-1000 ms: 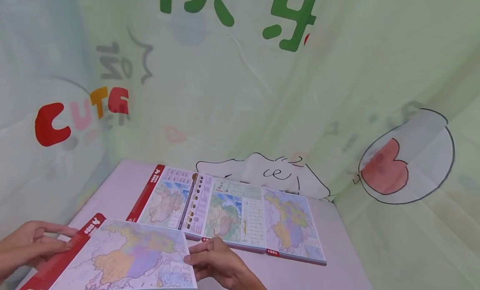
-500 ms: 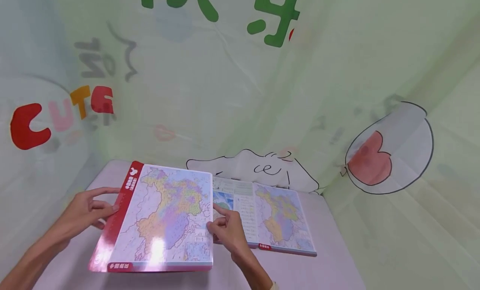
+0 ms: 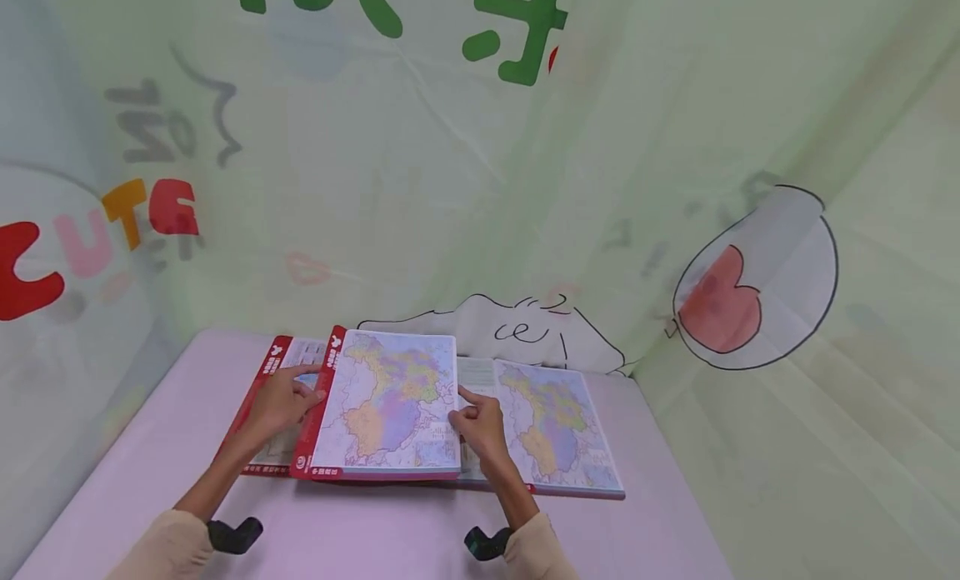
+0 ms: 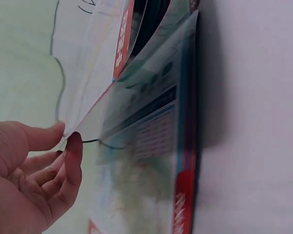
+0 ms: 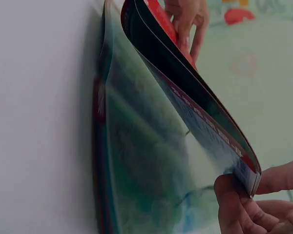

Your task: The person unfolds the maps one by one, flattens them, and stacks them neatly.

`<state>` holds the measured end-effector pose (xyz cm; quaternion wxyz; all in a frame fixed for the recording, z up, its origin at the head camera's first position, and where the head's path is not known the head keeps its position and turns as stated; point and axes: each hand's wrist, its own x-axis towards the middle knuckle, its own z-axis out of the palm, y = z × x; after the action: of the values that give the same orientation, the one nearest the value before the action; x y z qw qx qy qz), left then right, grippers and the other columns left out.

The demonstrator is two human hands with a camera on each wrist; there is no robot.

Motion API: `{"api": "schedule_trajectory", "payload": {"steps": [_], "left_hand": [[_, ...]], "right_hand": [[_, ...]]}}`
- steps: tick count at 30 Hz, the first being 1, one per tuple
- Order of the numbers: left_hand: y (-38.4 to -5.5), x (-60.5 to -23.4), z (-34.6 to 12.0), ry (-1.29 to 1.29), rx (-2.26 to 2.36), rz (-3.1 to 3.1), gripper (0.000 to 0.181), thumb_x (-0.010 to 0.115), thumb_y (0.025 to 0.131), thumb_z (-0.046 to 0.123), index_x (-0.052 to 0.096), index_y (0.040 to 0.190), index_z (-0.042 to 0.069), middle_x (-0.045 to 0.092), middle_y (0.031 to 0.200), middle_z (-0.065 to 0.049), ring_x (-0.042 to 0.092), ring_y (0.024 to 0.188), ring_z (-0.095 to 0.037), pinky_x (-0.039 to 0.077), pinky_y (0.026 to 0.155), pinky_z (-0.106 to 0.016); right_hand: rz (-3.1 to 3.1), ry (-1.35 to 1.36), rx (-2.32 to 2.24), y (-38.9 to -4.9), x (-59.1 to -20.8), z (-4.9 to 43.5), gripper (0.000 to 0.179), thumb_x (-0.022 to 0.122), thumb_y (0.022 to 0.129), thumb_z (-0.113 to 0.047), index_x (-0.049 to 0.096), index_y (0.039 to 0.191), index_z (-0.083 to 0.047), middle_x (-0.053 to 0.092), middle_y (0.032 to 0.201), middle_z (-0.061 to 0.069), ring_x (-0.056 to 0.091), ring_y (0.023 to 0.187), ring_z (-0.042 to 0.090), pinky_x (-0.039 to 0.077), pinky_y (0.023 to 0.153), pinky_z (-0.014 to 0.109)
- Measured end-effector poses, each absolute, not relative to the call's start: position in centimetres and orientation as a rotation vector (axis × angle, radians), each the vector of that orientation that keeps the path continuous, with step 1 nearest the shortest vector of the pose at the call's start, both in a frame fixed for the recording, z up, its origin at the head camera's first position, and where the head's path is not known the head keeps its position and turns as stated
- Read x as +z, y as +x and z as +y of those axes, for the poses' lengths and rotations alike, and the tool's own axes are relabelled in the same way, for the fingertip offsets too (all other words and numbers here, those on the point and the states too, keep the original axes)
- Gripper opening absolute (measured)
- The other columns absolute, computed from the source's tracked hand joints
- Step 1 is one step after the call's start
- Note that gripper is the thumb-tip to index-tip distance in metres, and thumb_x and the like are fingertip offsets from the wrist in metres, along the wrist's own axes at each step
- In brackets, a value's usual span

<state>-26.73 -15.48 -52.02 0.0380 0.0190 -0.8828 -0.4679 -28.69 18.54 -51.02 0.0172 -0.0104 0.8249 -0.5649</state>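
A folded map (image 3: 390, 405) with a red strip down its left side is held up between both hands. My left hand (image 3: 285, 403) pinches the red edge between thumb and fingers. At the opposite edge, my right hand (image 3: 482, 426) pinches the map the same way. The right wrist view shows the held map (image 5: 205, 117) bowed, its folded layers gapping apart. Below it, in the left wrist view, lies a glossy spread-out map (image 4: 141, 141). Part of another red-edged map (image 3: 258, 397) shows left of the held one, and a coloured map panel (image 3: 561, 426) shows to its right.
The maps are over a pale pink table (image 3: 360, 534). A light green printed cloth (image 3: 360, 188) hangs behind and on both sides, meeting the table's back edge. Black bands (image 3: 236, 536) are at both wrists.
Both hands have carried the folded map from the lower left up and rightward, over the maps on the table. It now covers their middle. The head view has shifted slightly.
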Motion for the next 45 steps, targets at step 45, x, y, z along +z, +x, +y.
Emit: {"api": "schedule_trajectory", "payload": {"steps": [45], "left_hand": [[-29.1,-56.7,-12.8,0.232,-1.831,-2.618,0.071,0.077,0.098,0.009,0.045,0.160,-0.006,0.070,0.096,-0.023,0.071,0.062,-0.025,0.060,0.057,-0.030]], "right_hand": [[2.242,-0.090,-1.717,-34.0,-54.3,24.7,0.086,0.078,0.093,0.010,0.043,0.167,-0.018,0.062,0.076,0.001,0.063,0.068,0.011,0.059,0.069,0.026]]}}
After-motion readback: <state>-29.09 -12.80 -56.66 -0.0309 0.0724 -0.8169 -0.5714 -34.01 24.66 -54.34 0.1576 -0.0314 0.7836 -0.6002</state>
